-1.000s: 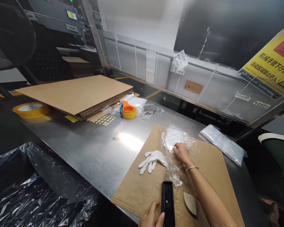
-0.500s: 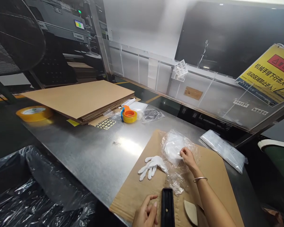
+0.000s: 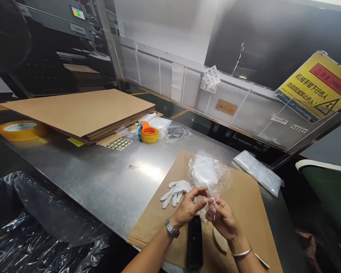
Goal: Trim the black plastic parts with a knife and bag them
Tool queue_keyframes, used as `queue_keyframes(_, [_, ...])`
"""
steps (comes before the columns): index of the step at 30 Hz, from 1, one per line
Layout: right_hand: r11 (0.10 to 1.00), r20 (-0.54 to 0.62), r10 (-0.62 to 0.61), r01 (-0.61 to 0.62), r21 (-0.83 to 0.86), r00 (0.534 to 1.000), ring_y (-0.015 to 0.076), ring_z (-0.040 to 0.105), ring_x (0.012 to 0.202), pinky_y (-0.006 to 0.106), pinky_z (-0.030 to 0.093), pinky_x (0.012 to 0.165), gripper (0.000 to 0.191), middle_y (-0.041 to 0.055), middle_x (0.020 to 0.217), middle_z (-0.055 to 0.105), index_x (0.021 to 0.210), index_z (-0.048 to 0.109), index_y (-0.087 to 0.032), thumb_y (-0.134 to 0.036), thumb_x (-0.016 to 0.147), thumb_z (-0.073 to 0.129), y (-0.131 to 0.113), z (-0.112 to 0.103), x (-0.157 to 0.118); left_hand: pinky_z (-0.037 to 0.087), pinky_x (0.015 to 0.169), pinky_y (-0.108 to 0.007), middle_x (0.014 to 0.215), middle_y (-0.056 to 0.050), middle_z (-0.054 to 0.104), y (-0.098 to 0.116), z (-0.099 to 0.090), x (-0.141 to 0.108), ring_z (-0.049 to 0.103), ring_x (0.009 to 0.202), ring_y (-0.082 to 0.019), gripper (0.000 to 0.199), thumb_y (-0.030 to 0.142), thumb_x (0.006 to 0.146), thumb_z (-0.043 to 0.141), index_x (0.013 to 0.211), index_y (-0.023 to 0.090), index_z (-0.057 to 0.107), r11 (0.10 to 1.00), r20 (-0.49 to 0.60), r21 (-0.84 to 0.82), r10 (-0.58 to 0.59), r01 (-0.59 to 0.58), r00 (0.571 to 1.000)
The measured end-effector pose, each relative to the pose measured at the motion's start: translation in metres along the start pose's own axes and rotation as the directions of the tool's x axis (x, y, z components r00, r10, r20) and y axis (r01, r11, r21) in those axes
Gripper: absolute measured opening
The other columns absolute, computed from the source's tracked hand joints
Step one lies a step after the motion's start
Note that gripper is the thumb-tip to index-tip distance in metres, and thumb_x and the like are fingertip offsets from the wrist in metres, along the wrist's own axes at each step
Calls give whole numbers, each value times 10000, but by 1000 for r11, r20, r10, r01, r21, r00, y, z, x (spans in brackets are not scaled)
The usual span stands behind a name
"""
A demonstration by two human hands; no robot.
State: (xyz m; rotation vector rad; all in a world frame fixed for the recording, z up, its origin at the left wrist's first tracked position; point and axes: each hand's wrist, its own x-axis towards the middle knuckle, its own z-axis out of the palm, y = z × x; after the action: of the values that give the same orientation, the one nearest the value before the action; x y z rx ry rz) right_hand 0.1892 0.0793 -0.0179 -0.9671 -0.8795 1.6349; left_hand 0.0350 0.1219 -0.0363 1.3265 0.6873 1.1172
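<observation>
Basically: grey metal table [image 3: 102, 178], yellow warning sign [image 3: 315, 87] past its far edge, brown cardboard sheet [image 3: 250, 216] along its near edge. Right hand [image 3: 224, 220] pinches clear thin plastic film [image 3: 210, 194] above that sheet. Left hand [image 3: 189, 209] alongside, thumb and fingers parted, contact unclear. Tan fan-shaped piece [image 3: 220, 240] partly hidden by right hand.

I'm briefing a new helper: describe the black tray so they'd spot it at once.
On the metal table, find the brown sheet towards the right. On it, near the picture's bottom edge, the long, narrow black tray lies just below the left hand. Its dark colour and straight sides set it apart from the white glove and the pale, curved-edged piece nearby.
</observation>
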Motion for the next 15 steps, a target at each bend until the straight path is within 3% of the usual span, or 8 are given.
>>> queue_keyframes(2, [999,17,28,-28,17,999,70,388,516,230,358,545,283,-52,579,423,844,629,-187,-428,717,705,2,8,-10,413,906,-383,963,-97,635,3,-1,-3,570,964,-235,501,485,748,620,1128,162,578,1000,42,-22,-11,12,999])
queue_keyframes(5, [998,47,61,-60,-7,997,75,391,502,232,351,532,264,-45,553,430,778,630,-171,-421,728,695,7,15,-19,375,954,-381,1156,-118,574,6,1,-9,511,1094,-245,593,504,750,610,1244,193,502,1000,64,-19,-9,10,998])
queue_keyframes(7, [996,65,78,-74,-53,995,82,398,497,236,350,519,292,-37,542,437,729,621,-156,-436,715,701,12,17,-23,345,986,-366,1249,-115,531,7,3,-13,464,1166,-255,495,492,745,618,1139,194,593,1000,86,5,-4,4,996])
queue_keyframes(9, [991,61,76,-68,-112,995,98,415,496,250,357,511,374,-21,545,461,745,618,-153,-527,749,627,16,18,-27,387,937,-342,1145,-109,602,9,4,-16,524,1089,-241,337,458,781,587,932,169,672,999,99,43,-9,5,995])
queue_keyframes(12, [972,7,5,-3,-233,1000,150,496,595,303,408,597,588,32,643,553,854,625,-167,-696,803,373,17,14,-34,456,754,-304,802,-70,667,15,4,-21,600,798,-192,301,408,835,521,797,150,672,992,89,126,-27,16,996])
queue_keyframes(15, [908,-44,-105,78,-413,993,185,524,764,309,399,731,491,47,772,598,856,640,-187,-653,748,530,13,8,-40,441,711,-286,740,-51,659,22,2,-27,578,747,-182,271,380,829,536,760,159,676,974,74,224,-27,10,997])
